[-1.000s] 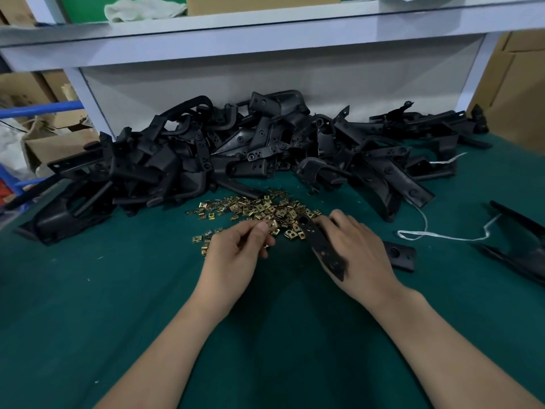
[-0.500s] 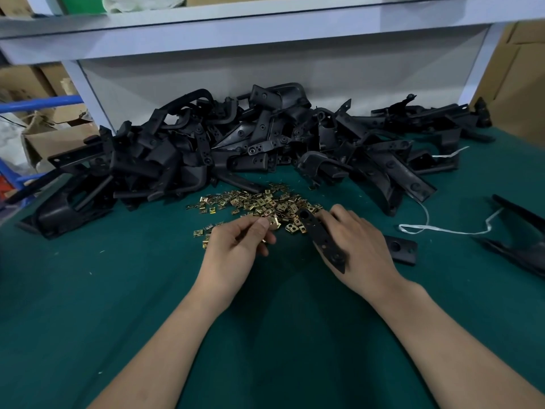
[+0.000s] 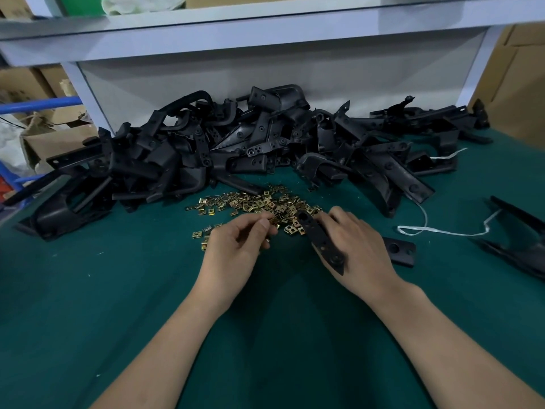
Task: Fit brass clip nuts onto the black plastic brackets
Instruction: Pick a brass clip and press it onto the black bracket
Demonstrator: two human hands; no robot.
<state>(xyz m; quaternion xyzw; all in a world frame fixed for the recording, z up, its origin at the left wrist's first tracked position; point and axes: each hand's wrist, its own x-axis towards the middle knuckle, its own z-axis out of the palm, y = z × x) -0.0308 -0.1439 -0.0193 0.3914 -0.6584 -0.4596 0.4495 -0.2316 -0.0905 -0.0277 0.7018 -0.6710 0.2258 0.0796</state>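
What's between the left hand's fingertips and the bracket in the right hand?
Head view: loose brass clip nuts on the green mat fill the gap between left hand and black bracket.

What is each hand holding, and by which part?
The right hand grips a black bracket around its middle, both ends sticking out. The left hand curls over the brass clip nuts; whether it pinches one cannot be told.

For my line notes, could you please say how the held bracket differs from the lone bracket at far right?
The held bracket is gripped by the right hand; the lone bracket lies untouched on the table. The held bracket sits by the nuts; the lone bracket lies apart, cut off by the frame. Both are black.
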